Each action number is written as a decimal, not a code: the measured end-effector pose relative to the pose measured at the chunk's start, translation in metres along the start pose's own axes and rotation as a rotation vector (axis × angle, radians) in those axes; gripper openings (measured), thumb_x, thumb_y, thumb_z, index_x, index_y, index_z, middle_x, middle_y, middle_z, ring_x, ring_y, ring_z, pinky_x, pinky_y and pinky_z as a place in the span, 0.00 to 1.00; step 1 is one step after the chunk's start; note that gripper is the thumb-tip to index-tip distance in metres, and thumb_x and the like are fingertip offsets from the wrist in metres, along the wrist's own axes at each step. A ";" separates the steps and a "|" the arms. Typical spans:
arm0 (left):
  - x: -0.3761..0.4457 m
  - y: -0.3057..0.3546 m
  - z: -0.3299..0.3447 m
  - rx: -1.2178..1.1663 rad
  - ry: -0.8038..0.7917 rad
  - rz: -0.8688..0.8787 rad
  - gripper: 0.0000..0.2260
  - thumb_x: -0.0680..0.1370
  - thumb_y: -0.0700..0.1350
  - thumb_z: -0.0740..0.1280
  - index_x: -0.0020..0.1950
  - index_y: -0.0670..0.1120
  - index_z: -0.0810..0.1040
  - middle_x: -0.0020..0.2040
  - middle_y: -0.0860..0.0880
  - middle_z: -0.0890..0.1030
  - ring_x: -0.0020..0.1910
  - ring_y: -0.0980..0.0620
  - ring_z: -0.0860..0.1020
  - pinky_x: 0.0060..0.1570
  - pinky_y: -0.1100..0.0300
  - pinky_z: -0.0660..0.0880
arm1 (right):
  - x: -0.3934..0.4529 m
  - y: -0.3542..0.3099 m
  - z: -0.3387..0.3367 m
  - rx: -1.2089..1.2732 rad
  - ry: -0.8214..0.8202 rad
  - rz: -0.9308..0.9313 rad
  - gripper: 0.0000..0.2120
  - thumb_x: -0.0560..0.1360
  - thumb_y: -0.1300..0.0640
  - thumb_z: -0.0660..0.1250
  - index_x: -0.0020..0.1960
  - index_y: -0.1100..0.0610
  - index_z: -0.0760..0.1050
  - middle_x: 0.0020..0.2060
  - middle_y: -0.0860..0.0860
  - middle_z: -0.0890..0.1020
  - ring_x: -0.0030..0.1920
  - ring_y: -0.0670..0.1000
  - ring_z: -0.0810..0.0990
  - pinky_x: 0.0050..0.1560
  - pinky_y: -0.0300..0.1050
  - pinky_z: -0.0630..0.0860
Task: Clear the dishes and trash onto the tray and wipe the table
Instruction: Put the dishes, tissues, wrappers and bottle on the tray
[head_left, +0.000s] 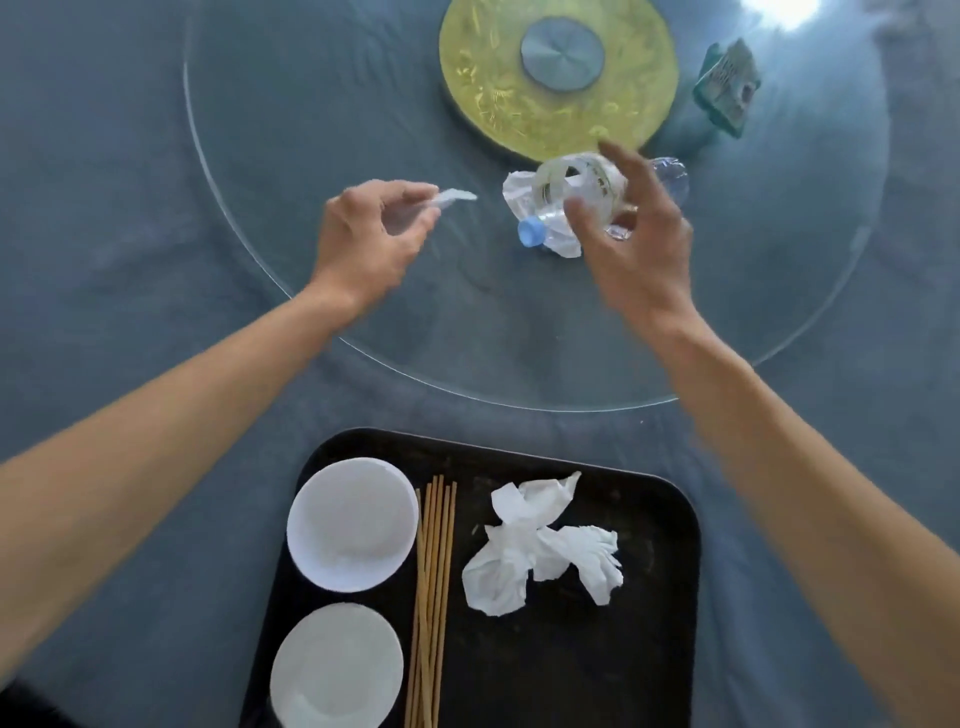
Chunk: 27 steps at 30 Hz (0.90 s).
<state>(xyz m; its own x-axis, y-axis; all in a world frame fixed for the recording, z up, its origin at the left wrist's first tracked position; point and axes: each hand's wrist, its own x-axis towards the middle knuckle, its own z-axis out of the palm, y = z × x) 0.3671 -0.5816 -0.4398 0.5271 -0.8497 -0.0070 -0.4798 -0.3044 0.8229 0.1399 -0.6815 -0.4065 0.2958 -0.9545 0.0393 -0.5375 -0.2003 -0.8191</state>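
Two bare hands reach over the glass turntable (249, 270). The left hand (363, 244) pinches a small clear plastic scrap (447, 200) between thumb and fingertips, held above the glass. The right hand (631, 244) has its fingers spread and relaxed, holding nothing, just over a crushed plastic bottle (576, 208) with a blue cap (531, 231) that lies with a white wrapper on the turntable, near the yellow centre disc (493, 93). A green packet (727, 88) sits further right. Nearer the person, the black tray (649, 649) on the blue tablecloth (104, 208) carries two white bowls (353, 525), wooden chopsticks (434, 597) and crumpled napkins (535, 551).
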 end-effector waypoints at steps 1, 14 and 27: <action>-0.026 0.012 0.003 -0.026 -0.029 0.020 0.11 0.78 0.49 0.72 0.59 0.50 0.86 0.53 0.55 0.86 0.49 0.63 0.82 0.52 0.72 0.74 | -0.028 0.002 -0.012 0.014 0.005 0.027 0.22 0.77 0.47 0.71 0.70 0.42 0.75 0.56 0.45 0.83 0.51 0.47 0.84 0.56 0.39 0.79; -0.282 0.019 0.092 0.166 -0.495 0.312 0.15 0.79 0.48 0.71 0.66 0.51 0.81 0.61 0.56 0.83 0.60 0.55 0.76 0.60 0.53 0.76 | -0.285 0.094 -0.069 0.001 0.108 0.570 0.29 0.77 0.50 0.74 0.74 0.46 0.69 0.61 0.49 0.80 0.62 0.48 0.79 0.53 0.30 0.70; -0.247 0.022 0.089 0.261 -0.470 0.482 0.21 0.79 0.59 0.64 0.69 0.53 0.79 0.71 0.52 0.76 0.76 0.51 0.65 0.71 0.52 0.67 | -0.270 0.101 -0.093 -0.118 -0.055 0.418 0.41 0.71 0.41 0.78 0.78 0.41 0.63 0.68 0.45 0.72 0.72 0.47 0.64 0.68 0.45 0.64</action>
<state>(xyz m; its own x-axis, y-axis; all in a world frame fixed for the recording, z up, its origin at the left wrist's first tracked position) 0.1639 -0.4162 -0.4705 -0.1144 -0.9930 0.0309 -0.7660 0.1080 0.6337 -0.0681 -0.4643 -0.4465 0.0736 -0.9461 -0.3153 -0.7058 0.1739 -0.6867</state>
